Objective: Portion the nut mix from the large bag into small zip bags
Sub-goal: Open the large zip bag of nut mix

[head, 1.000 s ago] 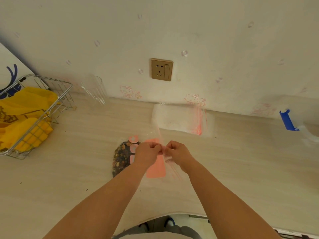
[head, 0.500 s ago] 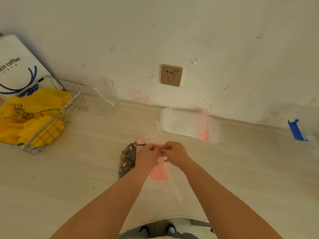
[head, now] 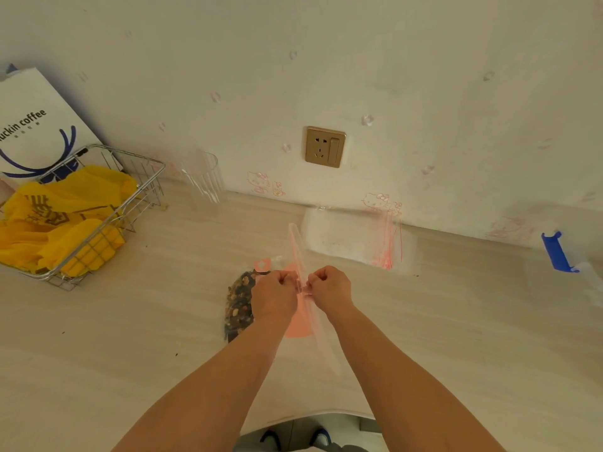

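Note:
My left hand (head: 273,296) and my right hand (head: 330,288) both pinch the top edge of a small clear zip bag (head: 298,256), held edge-on above the counter between them. Under my left hand lies the large bag of nut mix (head: 238,305), with dark nuts showing through and a pink label (head: 297,324). A stack of small clear zip bags with red print (head: 355,239) lies flat against the wall behind.
A wire basket (head: 98,236) holding yellow bags stands at the left, with a white coffee paper bag (head: 29,132) behind it. A clear plastic cup (head: 204,179) stands by the wall. A blue-tipped object (head: 556,252) lies at the right. The counter's front edge (head: 313,415) is near me.
The small zip bag has turned from slanting to nearly edge-on between my hands. The camera view has tilted up, so the coffee bag shows at the left.

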